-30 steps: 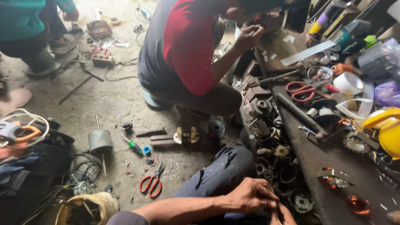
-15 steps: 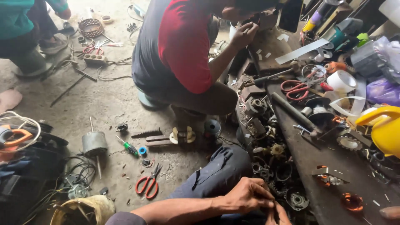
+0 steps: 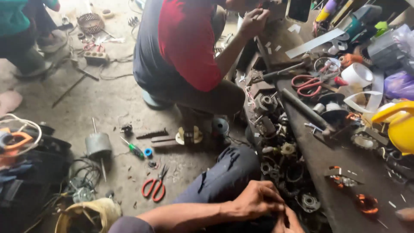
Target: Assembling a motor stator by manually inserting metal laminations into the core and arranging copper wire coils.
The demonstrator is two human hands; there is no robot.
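While the left hand point(image 3: 256, 200) lies curled over the person's knee at the bottom of the view, its fingers bend down toward the right hand point(image 3: 288, 221), of which only a few fingertips show at the frame's lower edge. Both hands close together on something very small between them; the thing itself is hidden by the fingers, so its kind cannot be told, and whether the right hand truly grips it or only steadies it cannot be told either. Judging by the pinch, it is light and thin, perhaps wire or a small metal part, best held between fingertip and thumb close to its end, since such a piece would slip or bend under a hard squeeze.

Just beyond the hands, a heap of dark motor parts point(image 3: 276, 142) lies against the edge of a low wooden bench point(image 3: 332, 159). These look heavy, stiff and greasy, better taken by their outer casings than by their wires. On the bench rest red-handled shears point(image 3: 307, 84), a white roll of tape point(image 3: 357, 74) and a yellow container point(image 3: 399, 125). On the concrete floor point(image 3: 108, 103) lie orange-handled scissors point(image 3: 154, 188), a green screwdriver point(image 3: 133, 149) and a grey motor rotor on its shaft point(image 3: 98, 144).

Another person in a red and dark shirt point(image 3: 185, 43) squats near, working at the bench's far end.
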